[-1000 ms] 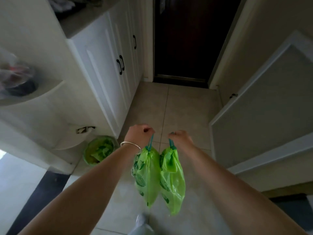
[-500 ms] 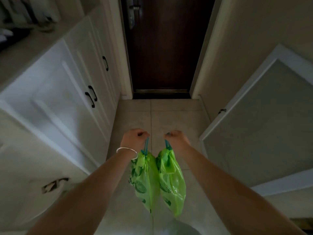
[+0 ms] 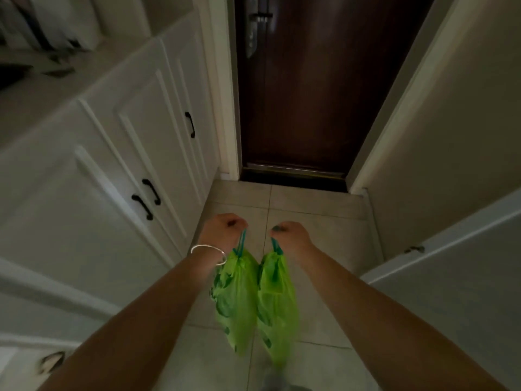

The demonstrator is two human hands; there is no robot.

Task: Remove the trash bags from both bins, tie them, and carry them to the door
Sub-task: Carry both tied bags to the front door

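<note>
Two green trash bags hang side by side above the tiled floor, each gathered at the top by a blue drawstring. My left hand (image 3: 222, 231), with a silver bangle on its wrist, is shut on the drawstring of the left green trash bag (image 3: 235, 297). My right hand (image 3: 291, 238) is shut on the drawstring of the right green trash bag (image 3: 277, 309). The two bags touch each other. A dark brown door (image 3: 313, 88), closed, stands straight ahead at the end of the short hallway.
White cabinets (image 3: 118, 170) with black handles line the left side. A beige wall (image 3: 451, 122) and a white-framed grey panel (image 3: 462, 280) bound the right. Beige floor tiles (image 3: 313, 201) run between them up to the door's threshold.
I have moved forward down the hallway; the door is nearer and larger. The green bin by the cabinets has dropped out of view. Both hands still hold their bags.
</note>
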